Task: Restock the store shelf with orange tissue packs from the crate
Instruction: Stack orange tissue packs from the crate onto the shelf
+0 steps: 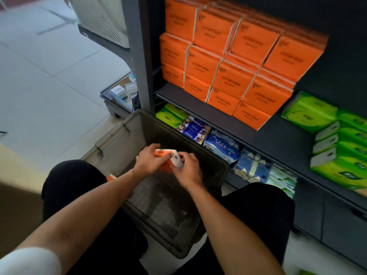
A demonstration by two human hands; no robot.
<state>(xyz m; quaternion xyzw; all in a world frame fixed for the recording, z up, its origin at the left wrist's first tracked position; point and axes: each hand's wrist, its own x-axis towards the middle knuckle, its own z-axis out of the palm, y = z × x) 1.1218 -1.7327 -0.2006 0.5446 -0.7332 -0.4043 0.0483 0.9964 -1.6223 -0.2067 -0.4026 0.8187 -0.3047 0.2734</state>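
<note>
2 hands hold 1 orange tissue pack (166, 158) above the crate (200, 147): my left hand (148, 160) and right hand (188, 169) curl their fingers round its ends. I judge it light, soft and slick-wrapped, so gripping both ends suits it.

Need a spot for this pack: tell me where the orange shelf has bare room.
Bare shelf board lies between the orange stacks and the green packs. Left of that the stacks sit tight. Both hands hold one orange pack over the crate.
</note>
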